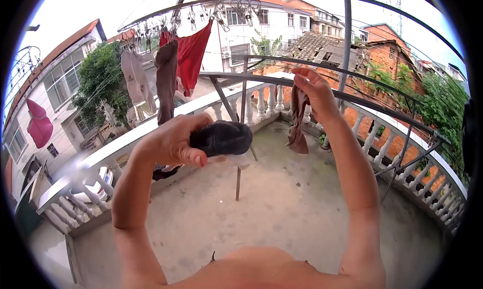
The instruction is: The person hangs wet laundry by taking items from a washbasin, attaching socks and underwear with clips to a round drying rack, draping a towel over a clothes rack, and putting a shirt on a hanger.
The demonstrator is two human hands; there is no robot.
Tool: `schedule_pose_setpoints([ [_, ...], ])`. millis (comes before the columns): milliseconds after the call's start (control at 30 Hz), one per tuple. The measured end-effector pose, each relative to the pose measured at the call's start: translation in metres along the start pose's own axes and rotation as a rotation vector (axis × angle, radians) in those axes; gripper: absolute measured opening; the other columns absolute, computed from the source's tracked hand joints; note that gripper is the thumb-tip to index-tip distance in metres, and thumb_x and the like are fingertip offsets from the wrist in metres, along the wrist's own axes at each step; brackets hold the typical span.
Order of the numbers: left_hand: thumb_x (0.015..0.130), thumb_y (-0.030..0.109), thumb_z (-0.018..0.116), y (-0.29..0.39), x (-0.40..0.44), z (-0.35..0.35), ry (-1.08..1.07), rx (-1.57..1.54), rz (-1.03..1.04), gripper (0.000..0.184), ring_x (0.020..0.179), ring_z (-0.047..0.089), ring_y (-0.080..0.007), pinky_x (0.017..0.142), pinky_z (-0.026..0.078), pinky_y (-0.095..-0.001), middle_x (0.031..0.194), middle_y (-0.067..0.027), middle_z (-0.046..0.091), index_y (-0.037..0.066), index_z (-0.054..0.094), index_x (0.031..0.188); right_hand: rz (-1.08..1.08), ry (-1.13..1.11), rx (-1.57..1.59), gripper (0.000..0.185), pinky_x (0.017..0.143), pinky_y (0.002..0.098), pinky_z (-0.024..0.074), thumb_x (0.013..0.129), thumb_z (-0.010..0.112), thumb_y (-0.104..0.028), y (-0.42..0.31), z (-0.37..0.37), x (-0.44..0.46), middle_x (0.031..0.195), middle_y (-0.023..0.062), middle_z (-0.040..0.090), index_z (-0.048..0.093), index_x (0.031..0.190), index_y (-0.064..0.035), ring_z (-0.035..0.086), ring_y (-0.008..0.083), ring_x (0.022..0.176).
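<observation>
My left hand (176,140) is closed around a bunched black sock (221,138); paler cloth shows just beneath it. A brown sock (299,120) dangles from my right hand (314,90), its top pinched between thumb and fingers. That hand is raised near the dark metal rail (274,80). Left of my hands, a dark brown sock (166,80), a light grey sock (135,77) and a red cloth (193,55) hang from clips on a hanger (186,6). Part of a dark cloth (163,172) shows below my left wrist.
A white balustrade (271,100) runs around the concrete terrace floor (251,213). The metal frame has a thin upright post (238,181) before me and slanted legs at the right. A pink cloth (39,125) hangs far left. Houses and trees stand beyond.
</observation>
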State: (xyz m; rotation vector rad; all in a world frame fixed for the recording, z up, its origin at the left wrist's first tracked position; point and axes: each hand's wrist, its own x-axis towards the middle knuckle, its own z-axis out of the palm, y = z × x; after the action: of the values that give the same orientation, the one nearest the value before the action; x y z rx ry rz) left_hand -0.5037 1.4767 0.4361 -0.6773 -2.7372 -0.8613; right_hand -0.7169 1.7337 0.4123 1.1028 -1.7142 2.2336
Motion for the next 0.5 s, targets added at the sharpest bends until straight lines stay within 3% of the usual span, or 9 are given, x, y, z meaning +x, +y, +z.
schedule_pose_setpoints([
  [67,0.067,0.079,0.043,0.015,0.028,-0.011,0.040,-0.002,0.053,0.084,0.064,0.055,-0.0106,0.057,0.044,-0.0235,0.069,-0.0048,0.058,-0.001,0.058,0.089,0.014,-0.046,0.089,0.051,0.046,0.0170,0.0356,0.079,0.068,-0.035,-0.007,0.016,0.032,0.072,-0.0031,0.057,0.053,0.113,-0.0010,0.050,0.0023,0.056],
  [133,0.083,0.068,0.031,0.016,0.053,-0.025,0.063,0.063,0.083,0.075,0.053,0.052,-0.0108,0.050,0.041,-0.0245,0.057,-0.0039,0.054,0.000,0.062,0.077,0.108,-0.114,0.169,0.053,0.045,0.0183,0.0382,0.079,0.067,-0.037,-0.024,0.035,0.050,0.070,-0.0020,0.057,0.053,0.114,0.0008,0.051,0.0046,0.053],
  [200,0.090,0.058,0.031,0.025,0.062,-0.039,0.127,0.184,-0.059,0.068,0.043,0.046,-0.0098,0.046,0.039,-0.0261,0.047,-0.0018,0.048,0.001,0.061,0.067,0.059,-0.172,0.217,0.058,0.046,0.0206,0.0426,0.076,0.067,-0.044,-0.036,0.068,0.064,0.065,-0.0015,0.055,0.055,0.110,0.0007,0.051,0.0059,0.050],
  [233,0.093,0.046,0.039,0.031,0.067,-0.038,0.202,0.257,-0.078,0.059,0.040,0.041,-0.0082,0.044,0.036,-0.0270,0.044,-0.0007,0.044,0.001,0.058,0.060,0.059,-0.202,0.204,0.057,0.047,0.0203,0.0436,0.078,0.064,-0.048,-0.034,0.080,0.075,0.067,-0.0023,0.053,0.056,0.110,-0.0020,0.053,0.0057,0.053],
  [300,0.091,0.040,0.044,0.035,0.071,-0.047,0.216,0.363,-0.084,0.052,0.040,0.041,-0.0078,0.043,0.035,-0.0270,0.044,-0.0007,0.043,0.001,0.058,0.059,0.030,-0.263,0.212,0.057,0.050,0.0214,0.0461,0.078,0.061,-0.053,-0.041,0.100,0.090,0.070,-0.0019,0.053,0.058,0.110,-0.0059,0.055,0.0065,0.057],
  [333,0.090,0.033,0.050,0.038,0.073,-0.051,0.218,0.457,-0.088,0.046,0.040,0.040,-0.0075,0.043,0.034,-0.0269,0.043,-0.0008,0.043,0.002,0.057,0.057,0.062,-0.234,0.239,0.051,0.049,0.0218,0.0448,0.080,0.061,-0.050,-0.044,0.111,0.094,0.069,-0.0024,0.053,0.060,0.108,-0.0076,0.053,0.0061,0.054],
  [367,0.085,0.021,0.055,0.046,0.074,-0.054,0.196,0.500,-0.151,0.027,0.043,0.041,-0.0072,0.044,0.033,-0.0264,0.047,-0.0007,0.046,0.002,0.060,0.066,0.050,-0.272,0.276,0.046,0.048,0.0220,0.0438,0.081,0.061,-0.047,-0.047,0.118,0.096,0.068,-0.0028,0.053,0.061,0.105,-0.0077,0.051,0.0061,0.053],
  [400,0.085,0.021,0.055,0.047,0.075,-0.058,0.207,0.510,-0.159,0.027,0.043,0.041,-0.0072,0.044,0.033,-0.0264,0.047,-0.0007,0.046,0.002,0.060,0.066,0.040,-0.313,0.315,0.042,0.047,0.0222,0.0429,0.082,0.061,-0.044,-0.051,0.126,0.096,0.067,-0.0032,0.053,0.062,0.103,-0.0078,0.050,0.0061,0.052],
  [500,0.080,0.016,0.059,0.052,0.074,-0.069,0.290,0.545,-0.181,0.019,0.053,0.047,-0.0076,0.051,0.036,-0.0244,0.062,-0.0015,0.054,0.004,0.059,0.095,-0.001,-0.369,0.441,0.021,0.047,0.0195,0.0397,0.084,0.061,-0.024,-0.052,0.142,0.100,0.065,-0.0016,0.054,0.062,0.090,-0.0040,0.049,0.0065,0.051],
])
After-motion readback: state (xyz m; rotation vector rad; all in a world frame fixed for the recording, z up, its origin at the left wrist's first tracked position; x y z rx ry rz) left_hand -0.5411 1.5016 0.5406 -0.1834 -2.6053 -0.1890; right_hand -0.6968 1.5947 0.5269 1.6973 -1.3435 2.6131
